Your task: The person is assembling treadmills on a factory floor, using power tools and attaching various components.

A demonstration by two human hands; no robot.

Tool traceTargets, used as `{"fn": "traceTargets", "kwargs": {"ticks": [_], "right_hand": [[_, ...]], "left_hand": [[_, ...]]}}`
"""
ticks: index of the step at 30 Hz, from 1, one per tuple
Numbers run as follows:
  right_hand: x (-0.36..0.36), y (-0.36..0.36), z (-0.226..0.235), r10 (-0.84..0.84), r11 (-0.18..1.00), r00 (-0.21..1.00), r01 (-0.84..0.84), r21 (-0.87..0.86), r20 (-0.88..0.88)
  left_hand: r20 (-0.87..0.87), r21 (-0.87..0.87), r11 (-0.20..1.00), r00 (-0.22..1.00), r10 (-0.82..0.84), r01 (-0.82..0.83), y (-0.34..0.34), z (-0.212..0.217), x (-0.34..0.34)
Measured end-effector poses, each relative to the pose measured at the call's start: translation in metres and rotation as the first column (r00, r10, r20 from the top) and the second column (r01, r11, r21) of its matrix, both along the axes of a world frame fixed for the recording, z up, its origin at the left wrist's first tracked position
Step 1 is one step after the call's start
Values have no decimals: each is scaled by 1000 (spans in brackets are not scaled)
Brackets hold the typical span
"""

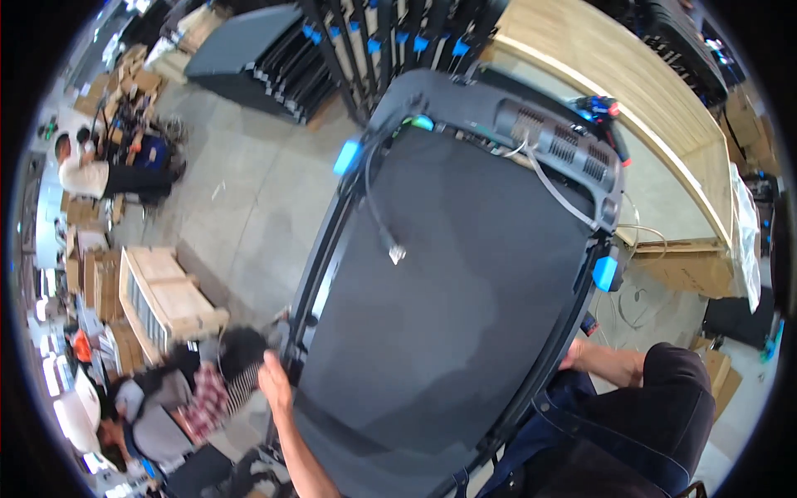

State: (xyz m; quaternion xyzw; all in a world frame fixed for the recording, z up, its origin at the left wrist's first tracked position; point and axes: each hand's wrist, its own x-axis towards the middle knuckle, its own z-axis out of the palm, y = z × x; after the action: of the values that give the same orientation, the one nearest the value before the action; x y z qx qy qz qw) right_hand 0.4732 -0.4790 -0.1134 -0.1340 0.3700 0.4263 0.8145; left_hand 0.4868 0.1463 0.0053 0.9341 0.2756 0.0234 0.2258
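A large dark flat panel (448,315) with a vented grey housing along its far edge (556,141) fills the middle of the view. My left hand (274,378) grips its left edge. My right hand (573,357) holds the right edge and is partly hidden behind the rim. Blue clips sit on the left corner (347,156) and on the right edge (605,272). A loose grey cable with a plug (397,253) lies across the panel's face.
A rack of similar upright panels (390,41) stands just beyond. A long wooden crate (631,91) runs at the right, a smaller wooden crate (166,299) at the left. One person crouches at the lower left (158,407); another sits at the far left (91,174).
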Motion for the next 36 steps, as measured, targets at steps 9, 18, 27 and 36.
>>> {"fn": "traceTargets", "kwargs": {"ticks": [9, 18, 27, 36], "right_hand": [[129, 66, -29, 58, 989, 987, -37, -141, 147], [180, 23, -54, 109, 974, 904, -14, -227, 414], [197, -29, -172, 385, 922, 602, -283, -264, 699], [249, -16, -250, 396, 916, 438, -249, -315, 807]], "left_hand": [[303, 307, 952, 947, -104, 6, -104, 39, -47], [155, 186, 908, 923, 351, -376, -294, 29, -254], [389, 192, 820, 809, 440, -539, -329, 27, -253], [477, 196, 766, 742, 471, -612, -331, 24, -261]]}}
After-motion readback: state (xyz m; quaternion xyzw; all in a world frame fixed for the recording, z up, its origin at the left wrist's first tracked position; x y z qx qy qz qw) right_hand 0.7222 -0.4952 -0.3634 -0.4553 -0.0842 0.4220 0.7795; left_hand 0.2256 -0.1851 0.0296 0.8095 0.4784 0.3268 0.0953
